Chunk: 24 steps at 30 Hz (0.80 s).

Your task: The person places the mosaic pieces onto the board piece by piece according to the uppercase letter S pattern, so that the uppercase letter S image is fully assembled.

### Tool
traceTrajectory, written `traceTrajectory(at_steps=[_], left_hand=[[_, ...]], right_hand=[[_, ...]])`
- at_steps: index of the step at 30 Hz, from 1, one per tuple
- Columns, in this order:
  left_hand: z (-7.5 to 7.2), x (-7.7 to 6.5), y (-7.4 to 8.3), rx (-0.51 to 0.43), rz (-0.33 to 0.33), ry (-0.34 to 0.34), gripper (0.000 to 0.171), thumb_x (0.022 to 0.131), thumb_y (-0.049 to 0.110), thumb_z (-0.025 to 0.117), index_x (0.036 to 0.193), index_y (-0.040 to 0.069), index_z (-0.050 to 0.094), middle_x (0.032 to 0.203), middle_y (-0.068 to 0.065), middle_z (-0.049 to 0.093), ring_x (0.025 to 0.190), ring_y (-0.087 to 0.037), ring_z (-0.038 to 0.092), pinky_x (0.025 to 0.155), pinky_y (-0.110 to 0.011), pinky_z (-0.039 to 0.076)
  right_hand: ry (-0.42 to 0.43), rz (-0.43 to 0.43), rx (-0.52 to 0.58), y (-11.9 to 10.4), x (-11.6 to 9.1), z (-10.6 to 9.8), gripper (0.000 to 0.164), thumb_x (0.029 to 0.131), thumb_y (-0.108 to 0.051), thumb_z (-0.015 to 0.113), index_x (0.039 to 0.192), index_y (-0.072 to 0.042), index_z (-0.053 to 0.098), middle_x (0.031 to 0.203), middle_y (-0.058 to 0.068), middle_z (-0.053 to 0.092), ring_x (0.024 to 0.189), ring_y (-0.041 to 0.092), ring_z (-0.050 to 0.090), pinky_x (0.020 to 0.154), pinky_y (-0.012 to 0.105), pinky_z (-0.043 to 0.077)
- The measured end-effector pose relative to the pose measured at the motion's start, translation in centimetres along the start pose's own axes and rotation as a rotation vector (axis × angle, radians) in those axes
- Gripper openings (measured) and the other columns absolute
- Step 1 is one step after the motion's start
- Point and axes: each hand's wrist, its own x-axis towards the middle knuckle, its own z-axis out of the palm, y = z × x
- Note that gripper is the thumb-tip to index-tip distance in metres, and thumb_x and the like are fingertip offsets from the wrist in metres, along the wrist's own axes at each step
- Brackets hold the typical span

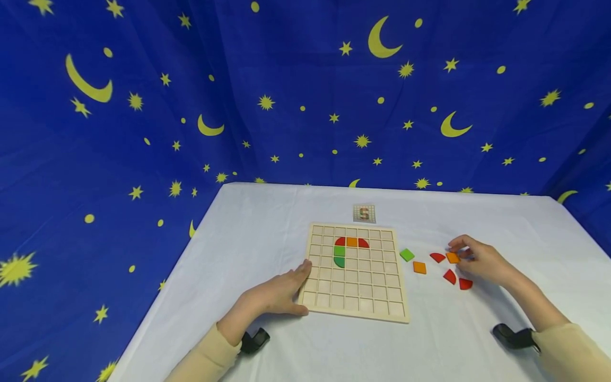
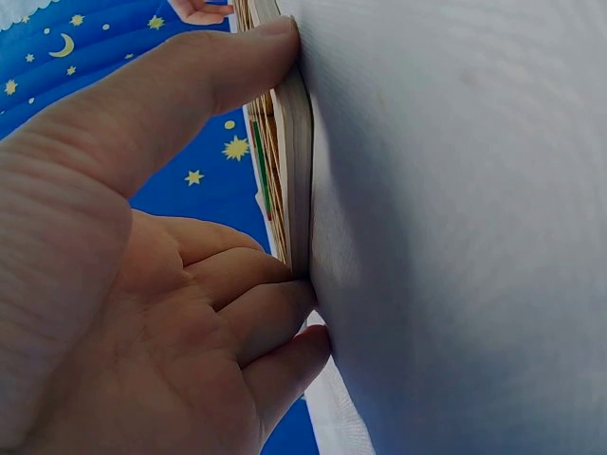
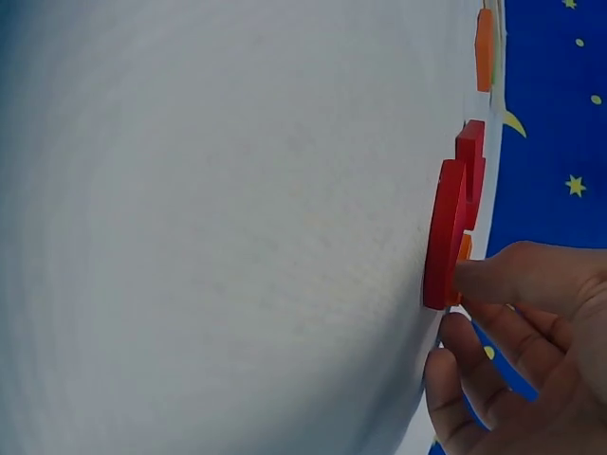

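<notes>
My left hand (image 1: 281, 292) rests against the left edge of a wooden grid board (image 1: 353, 305), thumb by the near corner and fingers farther up. On the board lie a red quarter-round tile (image 1: 340, 242), an orange square tile (image 1: 351, 242), another red quarter-round (image 1: 363, 243), a light green square (image 1: 339, 251) and a darker green quarter-round (image 1: 339, 262). Right of the board, my right hand (image 1: 484, 261) pinches a loose orange square tile (image 1: 452, 258) between thumb and fingertips, low at the table. In the right wrist view a red tile (image 3: 444, 237) partly hides that orange tile (image 3: 465, 248).
Loose tiles lie between board and right hand: a green square (image 1: 407, 254), an orange square (image 1: 419, 267) and red quarter-rounds (image 1: 437, 257), (image 1: 450, 276), (image 1: 465, 284). A small pattern card (image 1: 364, 213) lies behind the board on the white-covered table (image 1: 267, 212). A starry blue curtain (image 1: 305, 95) surrounds it.
</notes>
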Motion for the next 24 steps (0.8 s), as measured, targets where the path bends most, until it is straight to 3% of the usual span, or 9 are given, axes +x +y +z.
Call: traceTrajectory(at_steps=[16, 24], left_hand=[[-0.10, 0.05, 0.05, 0.001, -0.003, -0.002, 0.097, 0.080, 0.031, 0.076, 0.147, -0.007, 0.017, 0.154, -0.018, 0.014, 0.139, -0.028, 0.021, 0.110, -0.041, 0.024], [-0.01, 0.01, 0.04, -0.005, -0.004, -0.002, 0.098, 0.079, 0.032, 0.076, 0.147, -0.007, 0.016, 0.154, -0.018, 0.014, 0.139, -0.029, 0.022, 0.109, -0.043, 0.025]], right_hand=[[0.000, 0.003, -0.024, 0.13, 0.18, 0.14, 0.037, 0.077, 0.001, 0.067, 0.112, 0.005, 0.053, 0.102, 0.018, 0.061, 0.088, 0.033, 0.058, 0.076, 0.048, 0.053], [0.052, 0.022, -0.030, -0.26, -0.18, -0.31, 0.036, 0.080, -0.002, 0.067, 0.113, 0.006, 0.053, 0.102, 0.019, 0.060, 0.088, 0.034, 0.058, 0.072, 0.044, 0.054]])
